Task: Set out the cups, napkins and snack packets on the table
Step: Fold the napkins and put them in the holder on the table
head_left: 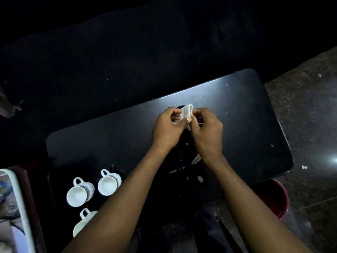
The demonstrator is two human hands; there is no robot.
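From the head camera, a dark, glossy tabletop (237,110) with rounded corners runs slantwise across a dim scene. Above its middle both bare hands meet around a small white folded napkin (187,111). The left hand (167,128) has a narrow grip: the thumb presses the napkin's lower edge while the curled fingers close on its left side. The right hand (207,130) also has a narrow grip, its thumb and fingertips pinching the napkin's right edge. The napkin is held off the tabletop, its folded top edge poking up between the two hands.

Near the tabletop's lower left corner stand three white cups, all upright with handles pointing away from the person. The left cup (78,195) and the middle cup (108,185) sit just beside each other; the near cup (83,224) is closer to the person and partly hidden by the left forearm. Whether they rest on the tabletop or on a lower dark surface cannot be told.

Small white scraps (196,159) lie on the tabletop between the forearms. Left of the tabletop, at the frame's edge, is a pale tray (21,207) with blurred contents. A red bucket (280,198) sits on the speckled floor (310,106) below the tabletop's right end.
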